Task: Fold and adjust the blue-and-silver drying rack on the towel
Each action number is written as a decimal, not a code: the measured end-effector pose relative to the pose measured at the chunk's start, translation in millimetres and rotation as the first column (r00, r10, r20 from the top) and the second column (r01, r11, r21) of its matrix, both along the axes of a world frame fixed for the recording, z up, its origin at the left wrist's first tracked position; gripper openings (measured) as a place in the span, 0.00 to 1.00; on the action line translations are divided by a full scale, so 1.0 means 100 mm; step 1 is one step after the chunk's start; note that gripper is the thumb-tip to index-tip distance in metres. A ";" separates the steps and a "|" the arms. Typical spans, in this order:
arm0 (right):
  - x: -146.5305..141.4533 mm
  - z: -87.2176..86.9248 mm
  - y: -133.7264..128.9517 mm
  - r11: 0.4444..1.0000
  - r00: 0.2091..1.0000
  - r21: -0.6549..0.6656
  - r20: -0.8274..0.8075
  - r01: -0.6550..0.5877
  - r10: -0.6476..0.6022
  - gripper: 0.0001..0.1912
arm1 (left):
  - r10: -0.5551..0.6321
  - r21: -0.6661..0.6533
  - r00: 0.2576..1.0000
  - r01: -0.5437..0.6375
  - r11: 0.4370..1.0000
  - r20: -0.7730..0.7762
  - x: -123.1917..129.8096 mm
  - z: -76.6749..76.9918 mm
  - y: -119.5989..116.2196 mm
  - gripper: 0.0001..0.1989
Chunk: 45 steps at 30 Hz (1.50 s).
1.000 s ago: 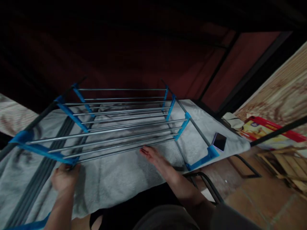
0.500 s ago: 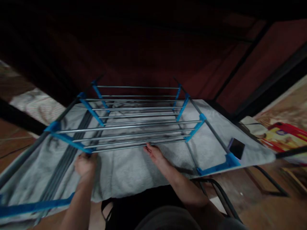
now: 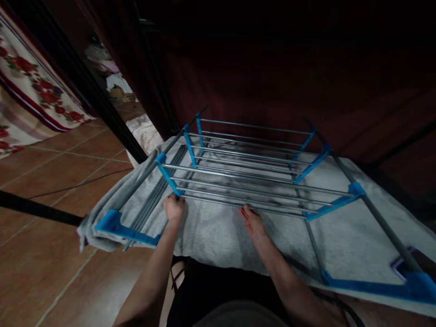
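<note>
A rack of grey metal tubes (image 3: 238, 175) joined by blue plastic brackets lies on a grey cloth (image 3: 211, 236). My left hand (image 3: 173, 207) is closed round the lower end of a blue bracket (image 3: 168, 177) at the rack's left near corner. The nearest crossbar runs from there to the right-hand bracket (image 3: 329, 209). Under that bar, right of its middle, is my right hand (image 3: 251, 218), palm turned up, with thumb and fingers apart at the bar. Several loose grey tubes (image 3: 156, 197) lie on the cloth left of my left hand.
A dark-cased phone (image 3: 398, 268) lies at the right, partly behind a side tube. Behind the rack hangs a dark red curtain (image 3: 255, 81). Dark poles (image 3: 112, 122) stand at the left, over a tiled floor (image 3: 68, 177). Floral fabric (image 3: 44, 91) hangs at upper left.
The view has swung left, so the rack and both hands appear further right. My left hand remains at the near left bracket and my right hand at the near bar.
</note>
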State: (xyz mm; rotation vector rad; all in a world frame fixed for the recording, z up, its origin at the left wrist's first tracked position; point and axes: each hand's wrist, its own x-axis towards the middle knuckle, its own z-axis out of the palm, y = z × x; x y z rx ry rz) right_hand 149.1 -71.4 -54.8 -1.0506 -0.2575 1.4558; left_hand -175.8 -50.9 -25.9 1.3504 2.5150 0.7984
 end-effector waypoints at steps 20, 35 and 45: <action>-0.10 -0.06 0.00 0.999 0.985 0.034 0.169 0.036 -0.041 0.11 | 0.068 0.008 0.994 -0.067 0.998 -0.087 0.19 0.02 -0.11 0.17; -0.02 0.15 -0.05 0.997 0.999 -0.063 0.002 0.052 -0.052 0.21 | -0.025 0.049 0.998 0.022 0.999 0.056 0.11 0.22 -0.16 0.15; -0.14 0.23 -0.03 0.992 0.998 -0.113 0.023 0.064 -0.061 0.25 | 0.134 0.117 0.986 -0.146 0.982 0.104 0.08 0.05 -0.03 0.15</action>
